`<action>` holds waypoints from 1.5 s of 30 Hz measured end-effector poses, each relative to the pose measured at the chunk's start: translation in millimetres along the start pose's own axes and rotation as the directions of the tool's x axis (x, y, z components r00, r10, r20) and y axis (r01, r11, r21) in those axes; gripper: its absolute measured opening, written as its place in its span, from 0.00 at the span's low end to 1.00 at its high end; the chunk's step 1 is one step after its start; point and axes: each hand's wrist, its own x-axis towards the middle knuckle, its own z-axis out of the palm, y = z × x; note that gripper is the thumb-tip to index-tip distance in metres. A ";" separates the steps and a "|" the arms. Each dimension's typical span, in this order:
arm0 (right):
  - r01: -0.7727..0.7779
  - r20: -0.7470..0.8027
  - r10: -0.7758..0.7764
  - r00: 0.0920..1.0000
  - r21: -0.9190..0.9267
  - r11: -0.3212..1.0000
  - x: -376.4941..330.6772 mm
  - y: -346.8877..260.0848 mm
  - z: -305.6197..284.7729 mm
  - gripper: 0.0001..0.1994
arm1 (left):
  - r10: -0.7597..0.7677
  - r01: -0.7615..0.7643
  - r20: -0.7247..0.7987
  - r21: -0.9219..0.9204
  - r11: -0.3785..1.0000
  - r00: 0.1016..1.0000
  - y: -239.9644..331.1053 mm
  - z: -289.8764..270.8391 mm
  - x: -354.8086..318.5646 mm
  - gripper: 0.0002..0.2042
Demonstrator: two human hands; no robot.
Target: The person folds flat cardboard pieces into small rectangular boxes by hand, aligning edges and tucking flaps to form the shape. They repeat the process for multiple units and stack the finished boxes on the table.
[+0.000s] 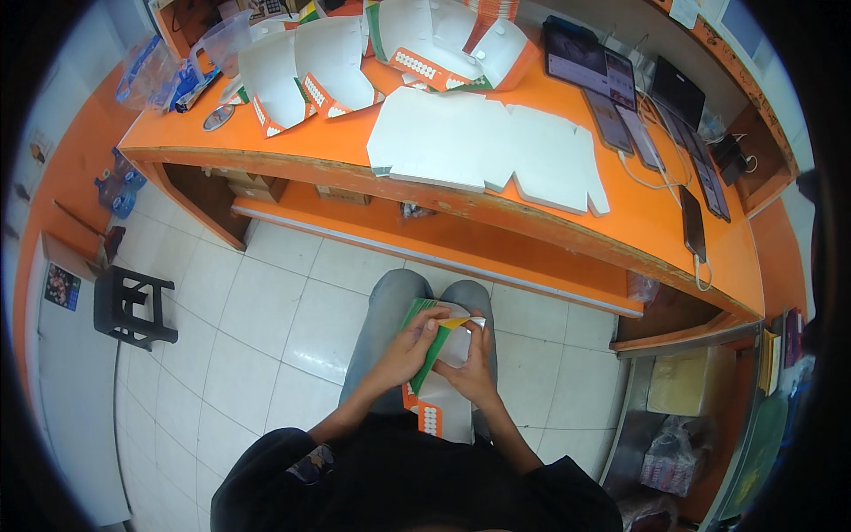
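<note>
Over my lap I hold a flat cardboard box blank (pixel 446 390), white inside with green, orange and yellow print. My left hand (pixel 410 348) grips its green upper-left flap, thumb on top. My right hand (pixel 474 365) holds the right side, fingers curled over the white panel near the top edge. The blank's lower end, with an orange dotted strip, rests on my jeans. Both hands touch the blank and lie close together.
An orange counter (pixel 620 226) curves ahead, carrying a stack of flat white blanks (pixel 483 146), several folded boxes (pixel 328 71), several phones and tablets (pixel 620 97) on cables, and a clear jug (pixel 223 40). A black stool (pixel 133 306) stands on the white tiles at left. Shelves with bags are at right.
</note>
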 end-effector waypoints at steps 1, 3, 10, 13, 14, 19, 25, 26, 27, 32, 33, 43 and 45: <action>-0.060 0.034 0.058 0.998 0.057 0.997 1.9 -1.2 -1.1 0.40 | 0.045 -0.046 0.007 0.031 0.998 0.999 0.7 2.3 0.4 0.22; -0.179 0.137 0.165 0.977 0.098 0.979 8.1 -3.4 -6.8 0.40 | 0.081 -0.079 -0.012 0.091 0.993 0.997 0.5 7.1 1.8 0.24; -0.346 0.261 0.229 0.938 0.664 0.663 8.3 -23.8 -20.6 0.44 | -0.201 0.159 -0.152 -0.250 0.955 0.968 -6.2 10.1 9.3 0.27; -0.029 0.140 -0.012 0.990 0.282 0.959 3.5 -31.2 -7.8 0.48 | -0.037 -0.035 -0.304 -0.228 0.973 0.952 -5.9 15.3 14.1 0.27; -0.088 0.162 0.022 0.987 0.412 0.907 5.3 -31.1 -3.7 0.48 | -0.112 0.016 -0.277 -0.325 0.945 0.954 -6.1 15.5 15.4 0.27; -0.110 0.061 0.097 0.993 0.751 0.651 26.7 -21.7 -14.9 0.45 | -0.015 -0.042 -0.260 -0.213 0.976 0.966 -21.9 -8.7 21.0 0.23; -0.144 -0.069 0.261 0.963 0.687 0.712 49.1 -1.0 -85.9 0.45 | -0.054 0.116 -0.162 0.401 0.909 0.985 -62.9 -50.8 -9.9 0.35; -0.107 -0.075 0.200 0.977 0.637 0.763 48.4 3.8 -89.4 0.46 | -0.046 0.091 -0.111 0.447 0.890 0.993 -68.2 -48.9 -15.6 0.36; -0.209 0.021 0.247 0.969 0.606 0.767 45.5 8.7 -87.3 0.46 | -0.088 0.106 -0.060 0.500 0.859 0.994 -72.2 -46.8 -20.2 0.38; -0.398 0.323 0.271 0.907 0.443 0.804 23.9 30.4 -35.9 0.48 | -0.082 0.119 -0.124 0.327 0.937 0.989 -77.8 -34.8 -20.8 0.42; -0.444 0.348 0.319 0.882 0.382 0.810 18.6 32.2 -24.3 0.48 | -0.098 0.132 -0.120 0.324 0.937 0.988 -77.4 -34.9 -17.2 0.42; -0.519 0.302 0.426 0.853 0.580 0.628 6.3 34.3 2.6 0.49 | -0.128 0.131 0.035 -0.096 0.987 0.991 -86.1 -22.1 -15.8 0.46; -0.476 0.266 0.395 0.879 0.534 0.699 5.7 35.9 9.0 0.50 | -0.077 0.082 0.039 -0.126 0.989 0.996 -86.6 -22.1 -21.3 0.46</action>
